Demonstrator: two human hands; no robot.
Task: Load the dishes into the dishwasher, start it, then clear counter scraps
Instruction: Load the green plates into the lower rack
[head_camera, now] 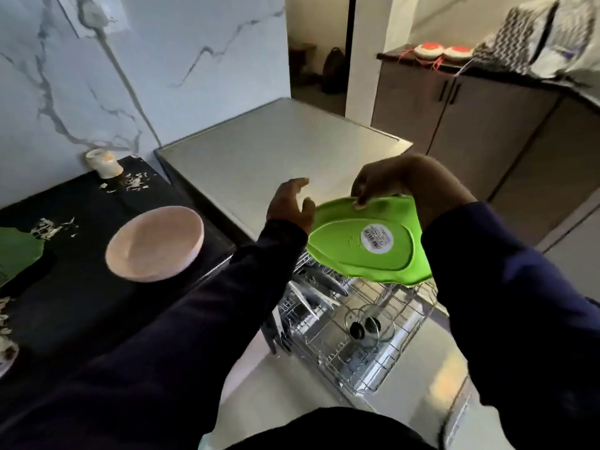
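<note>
Two hands are raised above the pulled-out dishwasher rack. The right hand holds a green plate by its far rim, with the fingers curled over the edge and pinching it. The plate is turned so that its underside faces the camera, and a round white sticker with a barcode is on this underside. The left hand is just beside the left edge of the plate; its fingers are relaxed and spread and it grips nothing. If it touches the rim I cannot tell. Both arms are in dark blue sleeves.

Under the plate the wire rack stands out over the open dishwasher door. In the rack lies a glass lid with a dark knob, and some other dishes stand further back, partly hidden by the plate and the left arm.

Behind the hands is the flat grey top of the dishwasher. To the left is a black counter. On it lies a pale pink round dish, near the counter's right edge. White scraps are scattered near the marble wall, beside a small white cup-like thing. More scraps lie next to a green item at the left border.
</note>
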